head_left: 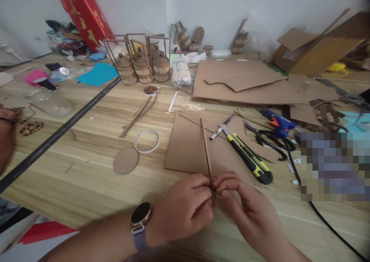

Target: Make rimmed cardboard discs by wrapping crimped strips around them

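My left hand (190,206), with a watch on its wrist, is closed round the near end of a narrow cardboard strip (207,154). Thumb and fingers of my right hand (245,200) pinch the same end from the right. The strip stands on edge and points away over a flat cardboard sheet (185,150). On the right of that sheet lie a yellow and black utility knife (248,154) and a pen (228,121). A round cardboard disc (126,160) and a white ring (147,141) rest to the left.
A blue glue gun (279,123) and black scissors (268,140) lie at the right, near a black cable (326,221). Small lidded baskets (143,69) stand at the back beside large cardboard sheets (237,81). Another person's hand (5,135) is at the left edge.
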